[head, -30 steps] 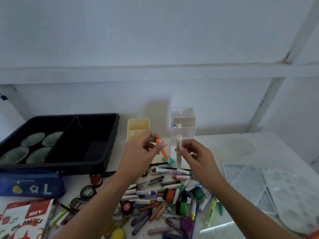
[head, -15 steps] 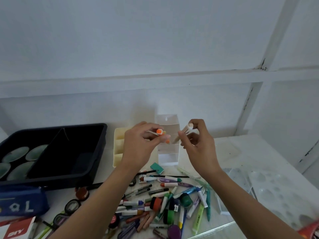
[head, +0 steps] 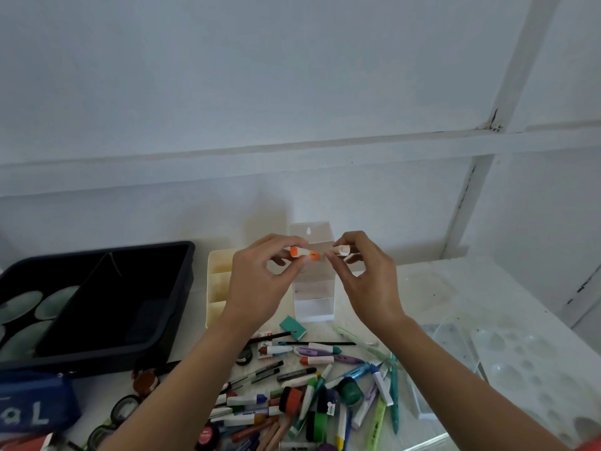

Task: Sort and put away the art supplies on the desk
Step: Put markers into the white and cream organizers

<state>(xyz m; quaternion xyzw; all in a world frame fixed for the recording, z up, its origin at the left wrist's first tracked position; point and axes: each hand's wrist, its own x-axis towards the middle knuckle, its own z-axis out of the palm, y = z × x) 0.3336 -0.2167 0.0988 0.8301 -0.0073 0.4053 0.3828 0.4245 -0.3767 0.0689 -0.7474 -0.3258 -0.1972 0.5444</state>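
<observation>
back edge: black tray (head: 97, 361), cream organizer (head: 216, 288) and clear box (head: 313, 297) side by side, basically a wall
front middle: marker pile (head: 312, 395) sprawled all over
right edge: clear palettes (head: 520, 353) hog it
back right corner: bare worktop (head: 422, 284), open room
front left corner: blue pencil case (head: 35, 405) right in front of the tray

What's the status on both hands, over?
Left hand pinches orange marker. Right hand pinches pale marker piece, ends close together. Clear organizer stands just behind, nothing in the way.
</observation>
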